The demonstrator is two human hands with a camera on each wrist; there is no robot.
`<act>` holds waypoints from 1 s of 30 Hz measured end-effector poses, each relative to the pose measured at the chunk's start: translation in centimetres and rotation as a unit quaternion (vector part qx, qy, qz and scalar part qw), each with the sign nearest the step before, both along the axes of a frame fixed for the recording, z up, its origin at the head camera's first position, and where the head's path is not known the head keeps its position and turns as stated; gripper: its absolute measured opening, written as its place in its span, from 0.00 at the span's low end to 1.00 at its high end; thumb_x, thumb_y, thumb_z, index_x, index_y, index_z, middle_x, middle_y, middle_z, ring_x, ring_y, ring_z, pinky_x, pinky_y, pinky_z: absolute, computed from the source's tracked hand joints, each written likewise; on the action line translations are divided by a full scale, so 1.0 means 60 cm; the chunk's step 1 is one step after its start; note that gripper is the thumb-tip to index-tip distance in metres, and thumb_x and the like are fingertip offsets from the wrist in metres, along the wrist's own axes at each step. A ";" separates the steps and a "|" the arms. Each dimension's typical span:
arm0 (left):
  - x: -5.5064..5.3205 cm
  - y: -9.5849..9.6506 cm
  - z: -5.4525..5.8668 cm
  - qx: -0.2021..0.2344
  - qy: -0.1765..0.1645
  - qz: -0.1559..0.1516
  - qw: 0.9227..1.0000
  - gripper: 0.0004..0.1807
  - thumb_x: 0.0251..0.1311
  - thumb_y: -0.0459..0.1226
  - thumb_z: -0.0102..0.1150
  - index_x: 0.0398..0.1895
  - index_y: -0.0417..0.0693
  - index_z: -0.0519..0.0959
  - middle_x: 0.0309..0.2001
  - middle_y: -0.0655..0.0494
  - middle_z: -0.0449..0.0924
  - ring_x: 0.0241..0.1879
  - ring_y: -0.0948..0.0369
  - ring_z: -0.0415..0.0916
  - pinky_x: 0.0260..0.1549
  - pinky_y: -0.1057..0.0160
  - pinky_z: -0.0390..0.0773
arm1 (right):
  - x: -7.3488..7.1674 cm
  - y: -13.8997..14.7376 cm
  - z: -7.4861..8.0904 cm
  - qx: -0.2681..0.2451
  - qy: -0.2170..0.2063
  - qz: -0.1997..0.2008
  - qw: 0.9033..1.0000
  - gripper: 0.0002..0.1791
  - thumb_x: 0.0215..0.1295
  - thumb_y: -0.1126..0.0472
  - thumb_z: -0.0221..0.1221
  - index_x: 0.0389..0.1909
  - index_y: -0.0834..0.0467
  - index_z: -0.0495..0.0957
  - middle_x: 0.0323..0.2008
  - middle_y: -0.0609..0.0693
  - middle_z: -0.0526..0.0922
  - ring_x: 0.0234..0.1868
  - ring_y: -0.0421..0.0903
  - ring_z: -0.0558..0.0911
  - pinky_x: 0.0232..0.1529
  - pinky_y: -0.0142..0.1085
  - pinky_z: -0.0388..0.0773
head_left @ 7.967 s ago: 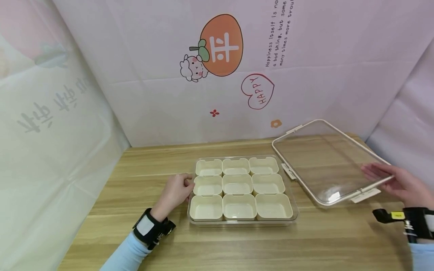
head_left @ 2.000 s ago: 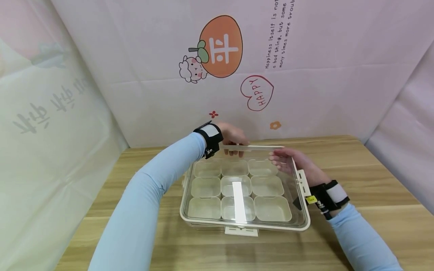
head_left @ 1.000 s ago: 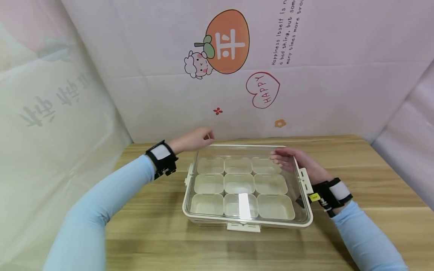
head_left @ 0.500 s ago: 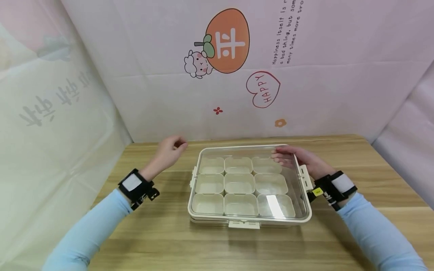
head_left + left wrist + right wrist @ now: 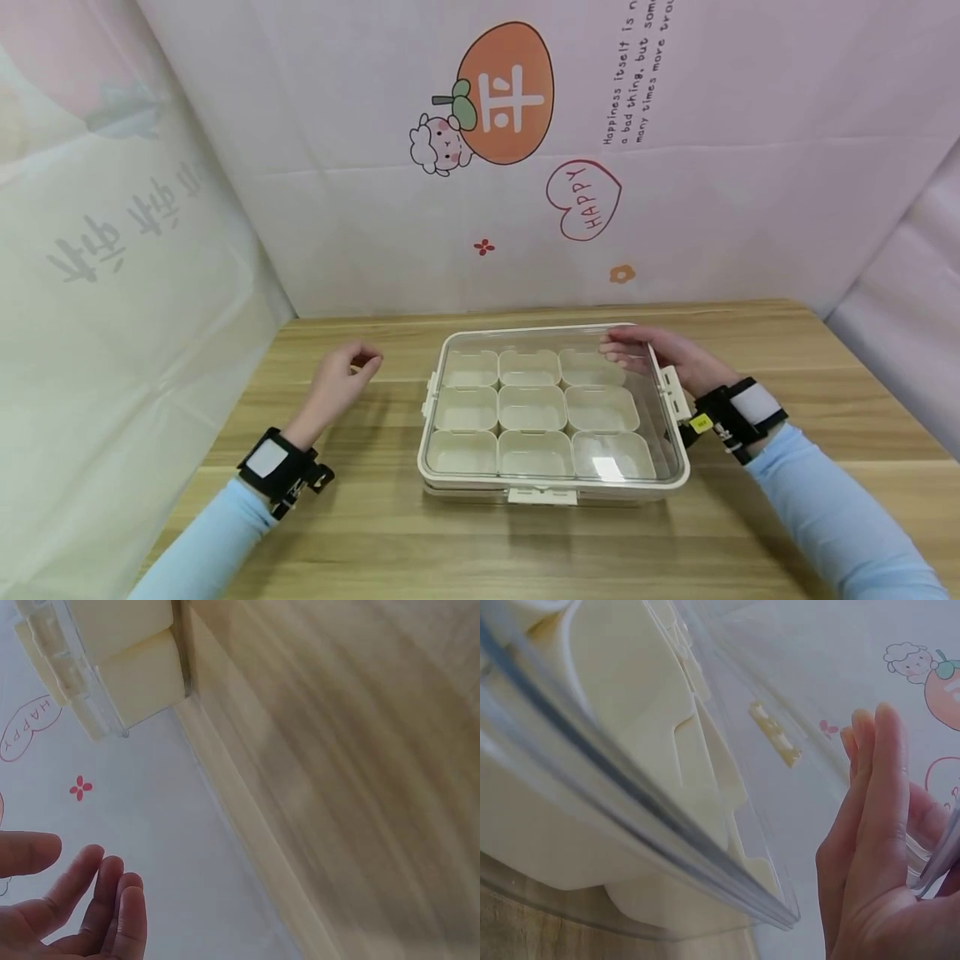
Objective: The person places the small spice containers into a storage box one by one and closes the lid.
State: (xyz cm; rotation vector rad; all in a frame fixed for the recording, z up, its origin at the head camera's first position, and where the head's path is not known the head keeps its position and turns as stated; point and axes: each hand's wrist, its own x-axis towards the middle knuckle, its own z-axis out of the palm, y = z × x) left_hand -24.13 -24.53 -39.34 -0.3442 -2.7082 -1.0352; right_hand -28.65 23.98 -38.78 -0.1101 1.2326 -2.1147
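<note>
A clear lid with a cream rim (image 5: 551,482) lies over a clear box (image 5: 517,497) filled with several cream compartment cups (image 5: 532,408). The lid looks raised at its back right. There my right hand (image 5: 667,350) holds the lid's edge, its fingers under the clear panel. In the right wrist view the fingers (image 5: 881,802) are nearly straight, and the lid's edge sits between them and the thumb. My left hand (image 5: 337,383) is off to the left of the box, apart from it. Its fingers (image 5: 90,900) are loosely bent around nothing.
The wooden table (image 5: 420,558) carries the box. Pale printed cloth (image 5: 360,225) stands along its back, and more cloth (image 5: 172,333) hangs on the left. Cream latches (image 5: 542,497) stick out from the lid's sides.
The lid, earlier held up at the right, is now over the box. My left hand has left the lid's back edge and moved left and nearer. The right hand has stayed at the lid.
</note>
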 end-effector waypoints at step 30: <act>0.025 -0.035 -0.025 0.006 -0.018 0.044 0.999 0.15 0.67 0.41 0.52 0.46 0.38 0.78 0.43 0.43 0.80 0.44 0.50 0.76 0.44 0.51 0.77 | -0.041 -0.011 -0.013 0.001 -0.028 0.086 0.996 0.23 0.76 0.66 0.33 0.41 0.63 0.80 0.38 0.58 0.86 0.40 0.46 0.86 0.44 0.32 0.80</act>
